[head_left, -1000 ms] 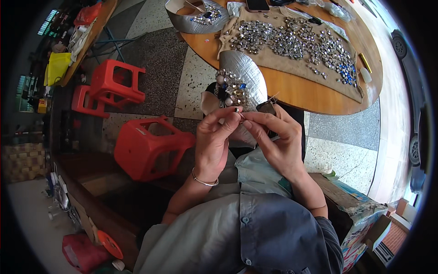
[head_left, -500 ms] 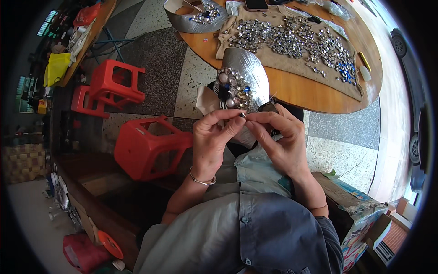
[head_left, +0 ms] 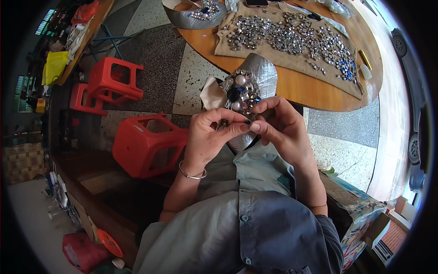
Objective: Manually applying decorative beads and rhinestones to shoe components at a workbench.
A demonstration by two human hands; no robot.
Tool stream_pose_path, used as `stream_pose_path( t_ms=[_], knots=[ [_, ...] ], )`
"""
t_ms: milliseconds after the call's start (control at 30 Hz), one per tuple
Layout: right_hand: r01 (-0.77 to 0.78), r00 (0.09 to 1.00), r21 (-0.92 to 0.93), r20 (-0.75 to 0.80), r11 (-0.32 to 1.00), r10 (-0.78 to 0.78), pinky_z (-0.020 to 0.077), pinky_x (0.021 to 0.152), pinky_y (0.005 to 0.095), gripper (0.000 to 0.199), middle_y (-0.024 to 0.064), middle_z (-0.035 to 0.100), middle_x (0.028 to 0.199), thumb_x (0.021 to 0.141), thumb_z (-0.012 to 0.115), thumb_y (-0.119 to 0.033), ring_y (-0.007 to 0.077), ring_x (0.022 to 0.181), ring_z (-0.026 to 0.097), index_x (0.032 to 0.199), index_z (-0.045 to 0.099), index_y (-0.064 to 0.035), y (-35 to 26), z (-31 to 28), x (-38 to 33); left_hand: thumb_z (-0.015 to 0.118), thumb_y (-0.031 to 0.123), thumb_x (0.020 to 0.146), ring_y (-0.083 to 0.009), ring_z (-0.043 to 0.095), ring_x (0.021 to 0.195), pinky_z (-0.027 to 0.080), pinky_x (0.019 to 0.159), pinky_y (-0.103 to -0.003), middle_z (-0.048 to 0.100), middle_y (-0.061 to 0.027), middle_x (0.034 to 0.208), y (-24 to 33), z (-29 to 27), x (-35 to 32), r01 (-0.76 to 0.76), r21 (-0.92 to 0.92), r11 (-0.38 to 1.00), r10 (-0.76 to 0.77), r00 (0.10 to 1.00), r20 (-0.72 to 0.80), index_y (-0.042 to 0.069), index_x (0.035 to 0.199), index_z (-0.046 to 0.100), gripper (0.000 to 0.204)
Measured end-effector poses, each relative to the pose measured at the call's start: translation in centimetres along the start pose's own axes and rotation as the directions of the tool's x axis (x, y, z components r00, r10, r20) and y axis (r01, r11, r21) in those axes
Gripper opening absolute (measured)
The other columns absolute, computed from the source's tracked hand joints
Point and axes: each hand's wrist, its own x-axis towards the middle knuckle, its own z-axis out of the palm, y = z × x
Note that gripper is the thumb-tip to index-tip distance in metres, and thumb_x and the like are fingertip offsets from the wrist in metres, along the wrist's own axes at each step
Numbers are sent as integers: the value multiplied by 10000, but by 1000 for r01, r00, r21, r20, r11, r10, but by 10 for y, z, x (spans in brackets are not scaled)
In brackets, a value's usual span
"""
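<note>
I hold a silver-grey shoe upper [head_left: 255, 80] studded with pearls, clear stones and dark blue gems in front of my chest. My left hand [head_left: 211, 137] pinches its lower edge with thumb and forefinger; a thin bangle circles that wrist. My right hand [head_left: 279, 130] grips the same piece from the right, fingertips meeting the left hand's at a small blue stone. A pale cream flap sticks out on the piece's left side.
A round wooden table [head_left: 319, 89] ahead carries a beige cloth [head_left: 292, 50] covered with several loose silver and blue stones, and another decorated grey piece [head_left: 194, 13]. Red plastic stools [head_left: 146, 146] stand and lie on the terrazzo floor at left. A cardboard box [head_left: 360, 214] sits at right.
The jewelled piece has tilted up, so its pearl and stone cluster faces me more fully. Both hands stay pinched together at its lower edge.
</note>
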Motion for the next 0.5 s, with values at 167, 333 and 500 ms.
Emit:
stream_pose_path(
  t_ms=[167,333,500],
  knots=[
    [-2,999,-39,36,999,3,391,540,171,217,-18,578,793,820,640,-89,28,618,479,1018,582,-25,9,-2,6,712,3,721,-84,593,770,474,680,-206,652,-49,840,-2,1,0,-95,193,976,90,995,36,-16,887,639,181],
    [161,981,-107,-94,981,-172,390,580,179,248,7,571,955,876,555,-100,26,656,463,1109,560,-15,7,-3,3,671,-38,746,-102,583,887,475,760,-221,620,-78,1019,-5,9,-1,-104,95,990,100,994,48,-9,1053,594,317],
    [145,986,110,-95,983,-135,407,564,186,328,32,555,906,906,502,-146,40,612,446,1161,500,61,1,-16,-4,622,-87,761,-123,533,1025,424,895,-248,550,-78,1162,-6,2,5,-84,-241,967,75,996,-47,-11,1198,514,456]
  ],
)
